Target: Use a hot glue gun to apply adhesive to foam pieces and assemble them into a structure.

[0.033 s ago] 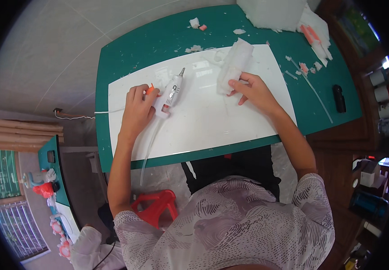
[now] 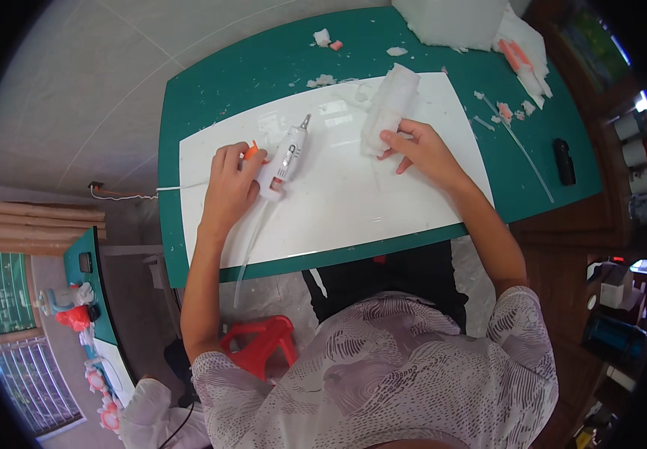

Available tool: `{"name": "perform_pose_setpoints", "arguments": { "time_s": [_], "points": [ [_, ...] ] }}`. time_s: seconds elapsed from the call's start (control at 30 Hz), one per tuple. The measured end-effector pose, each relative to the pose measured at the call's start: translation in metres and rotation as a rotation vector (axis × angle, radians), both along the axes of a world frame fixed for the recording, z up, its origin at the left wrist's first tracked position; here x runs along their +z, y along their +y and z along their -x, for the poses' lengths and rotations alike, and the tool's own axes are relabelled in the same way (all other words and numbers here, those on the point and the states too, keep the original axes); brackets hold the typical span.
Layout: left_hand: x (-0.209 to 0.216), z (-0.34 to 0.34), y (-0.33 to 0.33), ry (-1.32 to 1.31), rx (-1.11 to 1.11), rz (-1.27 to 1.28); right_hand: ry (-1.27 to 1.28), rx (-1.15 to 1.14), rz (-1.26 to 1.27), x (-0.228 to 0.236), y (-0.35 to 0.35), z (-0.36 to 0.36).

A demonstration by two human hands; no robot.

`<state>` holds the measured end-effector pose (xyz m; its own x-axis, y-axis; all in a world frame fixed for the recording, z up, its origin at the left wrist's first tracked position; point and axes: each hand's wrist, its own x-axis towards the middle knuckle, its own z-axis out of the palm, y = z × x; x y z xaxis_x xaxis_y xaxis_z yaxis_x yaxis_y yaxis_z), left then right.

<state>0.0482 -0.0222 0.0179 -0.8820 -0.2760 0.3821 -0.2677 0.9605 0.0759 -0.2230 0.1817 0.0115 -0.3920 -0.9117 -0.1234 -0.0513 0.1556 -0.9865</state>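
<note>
the left hand is wrapping closed round the handle of a white glue gun w/ an orange trigger, nozzle pointing toward the far edge of the white board. the gun is lying on the board's left part, a clear glue stick trailing from its back over the board's near edge, past the near edge of the green table.

the right hand is resting on the board's far-right part, fingertips pressing the near end of a white foam block; fingers bent but not closed round it, more pinning than gripping. the block is lying lengthwise, reaching to the board's far edge.

outward: white foam scraps near the table's far edge, a big white foam slab at the far-right corner, a thin white stick and a small black object by the right edge. a thin cable is running off the table's left edge. under the near edge, a red stool beside the person's knees.
</note>
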Motion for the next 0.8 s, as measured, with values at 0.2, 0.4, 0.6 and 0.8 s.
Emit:
{"name": "perform_pose_setpoints", "arguments": {
  "time_s": [0.2,0.4,0.6,0.8],
  "points": [
    [0.002,0.008,0.029,0.052,-0.194,0.028,-0.075,-0.014,-0.013,-0.004,-0.001,0.0],
    [0.0,0.023,0.039,0.039,-0.286,0.055,-0.086,-0.028,-0.012,-0.006,-0.002,0.0],
    [-0.006,0.034,0.037,0.061,-0.309,0.025,-0.167,-0.021,-0.035,-0.002,-0.001,0.0],
    [-0.01,0.037,0.035,0.064,-0.307,-0.044,-0.203,-0.013,-0.057,-0.003,-0.001,0.002]
  ]
}}
